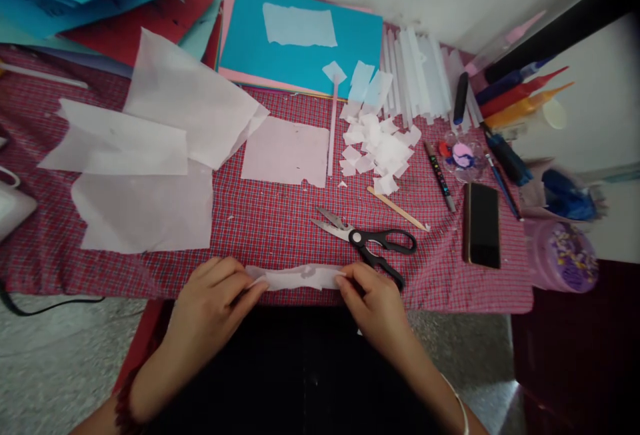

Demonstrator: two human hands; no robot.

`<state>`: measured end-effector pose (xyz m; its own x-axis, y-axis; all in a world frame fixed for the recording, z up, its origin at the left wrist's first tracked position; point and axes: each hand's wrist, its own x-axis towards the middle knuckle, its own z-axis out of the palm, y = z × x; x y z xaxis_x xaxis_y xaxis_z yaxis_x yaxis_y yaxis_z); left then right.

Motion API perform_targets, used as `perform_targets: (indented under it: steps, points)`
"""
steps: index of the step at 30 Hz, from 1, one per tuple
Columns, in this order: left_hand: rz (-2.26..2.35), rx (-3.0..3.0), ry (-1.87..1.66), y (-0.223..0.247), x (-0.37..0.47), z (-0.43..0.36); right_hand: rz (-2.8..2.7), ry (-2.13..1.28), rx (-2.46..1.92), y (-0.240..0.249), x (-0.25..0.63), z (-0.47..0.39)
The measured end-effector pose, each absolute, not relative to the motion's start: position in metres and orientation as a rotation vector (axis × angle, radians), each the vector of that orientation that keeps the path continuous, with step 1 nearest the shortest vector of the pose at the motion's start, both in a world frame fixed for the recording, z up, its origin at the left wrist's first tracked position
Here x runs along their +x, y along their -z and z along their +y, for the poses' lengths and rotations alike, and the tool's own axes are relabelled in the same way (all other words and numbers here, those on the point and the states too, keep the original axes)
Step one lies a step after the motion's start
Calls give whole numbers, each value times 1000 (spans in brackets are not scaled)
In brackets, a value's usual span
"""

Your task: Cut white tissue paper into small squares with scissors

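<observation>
A narrow strip of thin white paper [303,277] stretches between my two hands at the table's front edge. My left hand [213,301] pinches its left end, where a corner folds over. At the right end, my right hand [375,301] grips the strip between thumb and fingers. Black-handled scissors [357,237] lie partly open just beyond my right hand. Behind the strip is a squarish sheet of thin paper [287,151], and larger translucent sheets [145,211] overlap to the left. Small cut paper pieces [383,148] form a loose pile.
A blue sheet [300,28] carries another white strip at the back. Rolled paper tubes [417,71], a wooden stick [397,208], a marker [440,177], a phone [482,225] and a glitter tub [565,256] are to the right. Coloured sheets [145,21] are stacked back left.
</observation>
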<state>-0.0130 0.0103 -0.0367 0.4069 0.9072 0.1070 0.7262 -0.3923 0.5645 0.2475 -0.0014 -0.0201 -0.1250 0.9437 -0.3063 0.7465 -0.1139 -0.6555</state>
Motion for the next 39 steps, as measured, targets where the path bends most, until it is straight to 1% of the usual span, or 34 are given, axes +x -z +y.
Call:
perform_targets:
  steps: [6, 12, 16, 20, 25, 30, 39]
  points:
    - [1410, 2275, -448, 40, -13, 15, -1895, -1182, -1908, 12, 248, -5]
    - [1351, 2236, -438, 35, -18, 17, -1964, -1022, -1931, 19, 248, -8]
    - [1336, 2142, -468, 30, -28, 11, -2035, -978, -1956, 22, 247, -9]
    - [1397, 2115, -464, 30, -30, 6, -2055, -997, -1978, 19, 247, -10]
    - [1437, 2097, -422, 30, -24, 8, -1935, -1139, -1879, 17, 250, -13]
    - [1503, 2076, -325, 25, -20, 13, -1884, -1075, -1829, 23, 252, -15]
    - [1532, 2060, -256, 29, -25, 14, -1981, -994, -1979, 21, 245, -10]
